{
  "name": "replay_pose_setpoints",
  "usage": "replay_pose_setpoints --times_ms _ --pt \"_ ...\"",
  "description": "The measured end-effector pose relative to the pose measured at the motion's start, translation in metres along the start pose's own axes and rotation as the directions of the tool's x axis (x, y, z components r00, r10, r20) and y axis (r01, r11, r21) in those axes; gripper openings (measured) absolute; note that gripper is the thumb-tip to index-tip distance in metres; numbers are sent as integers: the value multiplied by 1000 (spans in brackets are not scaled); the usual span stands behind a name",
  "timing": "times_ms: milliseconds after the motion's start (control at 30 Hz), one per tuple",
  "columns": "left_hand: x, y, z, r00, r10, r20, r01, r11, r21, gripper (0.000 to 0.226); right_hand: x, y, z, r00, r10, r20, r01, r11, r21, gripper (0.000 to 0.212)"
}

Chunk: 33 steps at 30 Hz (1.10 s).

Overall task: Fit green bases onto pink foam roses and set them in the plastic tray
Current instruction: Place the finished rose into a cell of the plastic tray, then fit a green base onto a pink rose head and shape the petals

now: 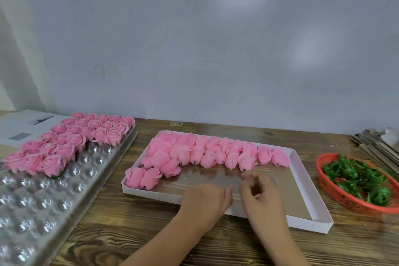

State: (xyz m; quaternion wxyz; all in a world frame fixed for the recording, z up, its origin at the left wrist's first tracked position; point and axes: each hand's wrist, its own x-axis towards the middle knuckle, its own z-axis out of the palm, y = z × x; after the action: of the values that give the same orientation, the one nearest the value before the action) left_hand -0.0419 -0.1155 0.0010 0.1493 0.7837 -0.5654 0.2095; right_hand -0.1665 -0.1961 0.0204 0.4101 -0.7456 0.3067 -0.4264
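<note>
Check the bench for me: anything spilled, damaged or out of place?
Nothing stands out. Finished roses sit in the plastic tray, unfitted roses lie inside the white box, and green bases stay within the red basket.

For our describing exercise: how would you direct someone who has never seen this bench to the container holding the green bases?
Start at the white box of loose pink roses in the middle of the wooden table. Look just past its right edge, to the red basket of green bases. It is the only red, oval, mesh-walled container; the others are white or clear.
</note>
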Motion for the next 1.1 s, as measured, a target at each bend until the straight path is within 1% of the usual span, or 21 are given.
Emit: replay_pose_setpoints --times_ms 33,100,167,200,233,300,367,433,467,533,600,667,733,800,867,933,1000,1100 --pt "0 2 0 999 -19 -34 20 999 28 54 4 2 -2 1000 17 -5 -17 997 -74 15" --pt "-2 4 0 996 -59 -69 62 997 47 55 15 7 -6 991 125 53 -112 971 -209 12" --pt "-5 5 0 995 -84 -62 86 996 31 54 26 9 -11 968 217 127 -166 930 -328 19" --pt "-6 5 1 994 -92 -55 94 995 19 53 30 9 -15 965 226 134 -165 919 -358 24" --pt "-6 5 1 994 -98 -48 98 995 11 51 35 8 -20 969 216 121 -156 912 -380 27" --pt "-6 4 0 995 -100 -29 100 995 15 47 45 6 -33 978 197 70 -152 901 -406 21" --pt "-5 4 -1 994 -105 -22 106 994 28 46 60 3 -47 973 229 15 -202 889 -410 14" --pt "-5 4 -2 993 -110 -31 111 993 29 46 79 4 -53 957 290 -15 -270 872 -409 19" --pt "-5 4 -1 993 -111 -32 112 993 25 47 87 5 -52 940 341 -2 -315 867 -385 25" --pt "-5 5 -2 992 -119 -32 120 993 1 50 96 4 -43 901 428 74 -379 858 -347 25" --pt "-6 4 -2 992 -123 -26 122 992 -37 51 96 4 -30 869 479 126 -401 829 -390 29" --pt "-7 4 0 994 -109 -20 108 991 -80 52 93 4 -17 852 511 116 -413 792 -450 30" --pt "-7 4 1 994 -104 -18 103 991 -82 53 89 -3 -5 843 530 89 -447 783 -432 31" --pt "-7 4 -2 993 -116 -12 115 992 -54 51 85 -11 2 839 541 59 -479 785 -393 25" --pt "-6 4 -5 992 -125 -17 124 992 -36 50 84 -14 5 866 497 57 -436 805 -403 18" --pt "-6 4 -6 992 -127 -17 126 991 -35 49 81 -17 4 900 433 46 -371 817 -441 19" --pt "-5 4 -7 992 -128 -10 128 991 -41 49 80 -15 4 905 425 33 -371 823 -431 17" --pt "-5 5 -8 989 -146 8 146 987 -62 48 81 -13 4 913 408 -4 -364 809 -462 17"
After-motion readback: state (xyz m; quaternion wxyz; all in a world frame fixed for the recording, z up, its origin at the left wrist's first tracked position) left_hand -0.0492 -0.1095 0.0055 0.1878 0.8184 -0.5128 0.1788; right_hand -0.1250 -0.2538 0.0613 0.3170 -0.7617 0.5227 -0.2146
